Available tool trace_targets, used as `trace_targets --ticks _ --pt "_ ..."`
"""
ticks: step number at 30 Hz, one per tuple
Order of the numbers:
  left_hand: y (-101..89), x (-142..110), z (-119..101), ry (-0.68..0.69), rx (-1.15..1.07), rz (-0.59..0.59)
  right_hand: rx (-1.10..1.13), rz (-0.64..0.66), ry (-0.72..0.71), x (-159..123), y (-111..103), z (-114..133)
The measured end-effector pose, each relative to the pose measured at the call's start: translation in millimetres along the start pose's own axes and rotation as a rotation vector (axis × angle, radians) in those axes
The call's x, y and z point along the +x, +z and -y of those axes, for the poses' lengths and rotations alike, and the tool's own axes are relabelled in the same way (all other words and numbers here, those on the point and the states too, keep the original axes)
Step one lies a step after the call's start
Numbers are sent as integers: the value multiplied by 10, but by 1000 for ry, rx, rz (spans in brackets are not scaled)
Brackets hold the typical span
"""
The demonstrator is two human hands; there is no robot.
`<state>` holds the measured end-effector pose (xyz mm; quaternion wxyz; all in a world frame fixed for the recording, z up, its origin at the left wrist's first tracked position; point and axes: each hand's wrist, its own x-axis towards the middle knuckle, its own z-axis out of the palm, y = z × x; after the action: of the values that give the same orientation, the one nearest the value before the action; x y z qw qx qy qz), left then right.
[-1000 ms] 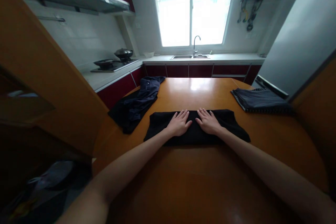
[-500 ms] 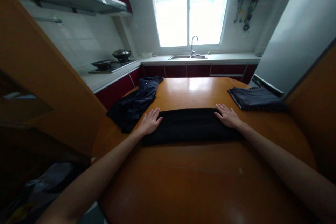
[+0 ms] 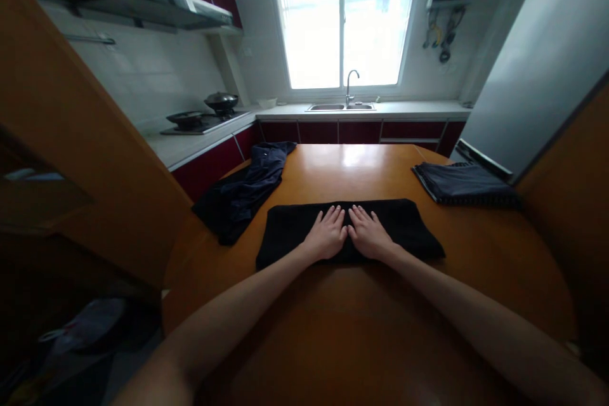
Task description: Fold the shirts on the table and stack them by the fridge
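A: Operator's build, from your end?
B: On my remote feed: left hand [image 3: 327, 238] and right hand [image 3: 370, 236] bare, fingers [image 3: 334, 217] slender. Left forearm [image 3: 247, 300] and right forearm [image 3: 466, 306] uncovered, smooth in outline, I'd note gradually thickening upward.

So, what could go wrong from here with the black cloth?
The left hand and right hand lie flat on the black cloth, so a sideways drag could wrinkle it. The rumpled dark clothes reach the left edge of the table and might slide off if nudged.
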<state>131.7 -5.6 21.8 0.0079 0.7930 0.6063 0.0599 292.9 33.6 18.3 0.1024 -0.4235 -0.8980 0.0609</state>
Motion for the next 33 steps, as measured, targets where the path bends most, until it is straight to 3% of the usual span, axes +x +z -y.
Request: trace_targets --ticks 3,12,19,33 --pt "37 -14 22 1 -5 4 -8 4 14 -20 12 -12" --pt "-92 109 26 1 -19 85 -34 -24 -2 83 6 4" --pt "-60 121 59 -24 -56 48 -45 27 -32 379 43 -117" --pt "-67 204 161 -44 -47 20 -2 25 15 355 14 -177"
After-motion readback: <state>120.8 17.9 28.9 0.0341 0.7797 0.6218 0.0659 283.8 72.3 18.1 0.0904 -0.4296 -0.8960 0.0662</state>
